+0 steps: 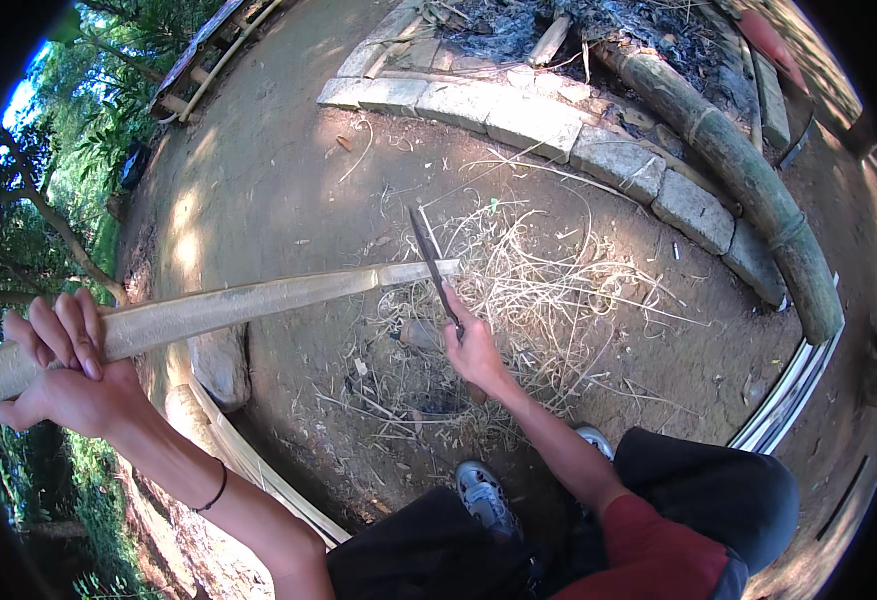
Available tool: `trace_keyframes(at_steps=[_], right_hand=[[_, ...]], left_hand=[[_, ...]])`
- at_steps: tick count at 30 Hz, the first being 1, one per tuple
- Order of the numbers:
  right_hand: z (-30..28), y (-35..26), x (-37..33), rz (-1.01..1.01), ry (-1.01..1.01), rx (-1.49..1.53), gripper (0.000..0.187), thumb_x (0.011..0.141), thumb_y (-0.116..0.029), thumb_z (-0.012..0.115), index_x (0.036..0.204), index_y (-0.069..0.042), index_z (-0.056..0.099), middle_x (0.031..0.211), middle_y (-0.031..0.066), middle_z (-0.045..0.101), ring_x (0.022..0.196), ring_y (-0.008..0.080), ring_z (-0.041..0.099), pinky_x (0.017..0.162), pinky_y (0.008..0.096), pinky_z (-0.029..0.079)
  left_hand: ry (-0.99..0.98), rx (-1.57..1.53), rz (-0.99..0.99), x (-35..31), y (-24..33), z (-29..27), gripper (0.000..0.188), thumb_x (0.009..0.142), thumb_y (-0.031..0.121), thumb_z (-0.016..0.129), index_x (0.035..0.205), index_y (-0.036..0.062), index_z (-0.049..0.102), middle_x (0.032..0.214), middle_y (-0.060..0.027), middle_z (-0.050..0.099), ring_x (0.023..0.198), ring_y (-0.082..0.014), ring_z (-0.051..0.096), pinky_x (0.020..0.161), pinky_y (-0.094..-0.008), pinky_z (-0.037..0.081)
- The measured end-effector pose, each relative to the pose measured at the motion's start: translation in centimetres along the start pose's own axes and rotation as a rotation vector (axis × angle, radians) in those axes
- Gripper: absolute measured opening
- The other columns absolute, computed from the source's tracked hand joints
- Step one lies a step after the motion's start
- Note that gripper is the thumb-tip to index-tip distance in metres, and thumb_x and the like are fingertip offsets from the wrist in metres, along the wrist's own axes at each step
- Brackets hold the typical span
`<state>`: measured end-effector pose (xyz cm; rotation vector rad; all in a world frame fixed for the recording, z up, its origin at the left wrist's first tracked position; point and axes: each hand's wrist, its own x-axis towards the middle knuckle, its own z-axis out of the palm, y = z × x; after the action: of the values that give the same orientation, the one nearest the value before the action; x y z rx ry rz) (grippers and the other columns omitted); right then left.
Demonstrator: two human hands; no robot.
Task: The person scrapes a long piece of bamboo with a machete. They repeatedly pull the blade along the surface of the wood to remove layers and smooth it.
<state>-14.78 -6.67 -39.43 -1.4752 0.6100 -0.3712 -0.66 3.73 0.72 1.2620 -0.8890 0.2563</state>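
My left hand (70, 365) is wrapped around a long pale split-bamboo strip (248, 303), which reaches from the left edge to the middle of the view. My right hand (476, 352) grips a knife (424, 238) by its handle, with the dark blade angled up and to the left. The blade crosses the strip close to its far right end; whether it cuts into the bamboo is too small to tell. Beneath and beyond the knife lies a tangled heap of thin, curly bamboo shavings (558, 285) on the dirt.
Grey blocks (533, 122) edge an ash-filled fire pit (498, 30) at the top. A thick bamboo pole (733, 155) leans over them on the right, near a bundle of split strips (788, 395). A rock (220, 368) sits lower left; my shoes (486, 495) are below.
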Motion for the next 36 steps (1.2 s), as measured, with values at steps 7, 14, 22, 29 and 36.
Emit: trace_keyframes(at_steps=[7,14,22,29,36], right_hand=[[2.3,2.4,1.5,-0.096,0.05,-0.069,0.068,0.085,0.0,0.049,0.151,-0.005,0.029,0.058,0.0191,0.062,0.045,0.0258,0.059,0.05,0.0414,0.052],[1.9,-2.5,-0.3,-0.103,0.007,-0.131,0.068,0.088,-0.003,0.046,0.153,-0.009,0.026,0.056,0.0148,0.06,0.04,0.0216,0.054,0.041,0.0375,0.048],[3.0,-8.8,-5.1,-0.342,-0.077,-0.057,0.071,0.089,0.0,0.048,0.154,-0.008,0.02,0.051,0.0137,0.056,0.04,0.0232,0.055,0.044,0.0394,0.049],[3.6,-1.2,-2.2,-0.119,0.01,-0.176,0.069,0.088,0.001,0.048,0.153,-0.008,0.026,0.055,0.0157,0.059,0.043,0.0233,0.057,0.046,0.0384,0.049],[1.2,-3.0,-3.3,0.025,-0.026,-0.171,0.065,0.09,-0.002,0.048,0.152,-0.012,0.031,0.055,0.0151,0.06,0.044,0.021,0.058,0.046,0.037,0.049]], left_hand=[[0.367,0.285,-0.039,0.2,-0.7,1.6,0.072,0.085,0.079,-0.004,0.067,0.0147,0.022,0.051,0.0016,0.022,0.044,-0.0108,0.014,0.039,-0.023,0.013],[0.393,0.194,-0.068,-0.4,-0.1,-0.7,0.07,0.087,0.078,0.0,0.068,0.0145,0.022,0.052,0.0022,0.021,0.045,-0.0111,0.016,0.04,-0.025,0.013],[0.509,0.284,-0.073,-1.3,0.3,0.9,0.068,0.087,0.077,-0.003,0.071,0.0149,0.02,0.057,0.0021,0.022,0.05,-0.0126,0.021,0.043,-0.0245,0.017],[0.626,0.307,-0.109,-1.2,0.4,0.4,0.071,0.087,0.078,-0.002,0.075,0.0141,0.025,0.059,0.0019,0.022,0.052,-0.0132,0.023,0.044,-0.0252,0.02],[0.594,0.3,-0.093,-1.6,0.2,-1.4,0.07,0.088,0.079,0.004,0.077,0.014,0.027,0.059,0.0027,0.023,0.052,-0.0122,0.023,0.045,-0.0252,0.02]])
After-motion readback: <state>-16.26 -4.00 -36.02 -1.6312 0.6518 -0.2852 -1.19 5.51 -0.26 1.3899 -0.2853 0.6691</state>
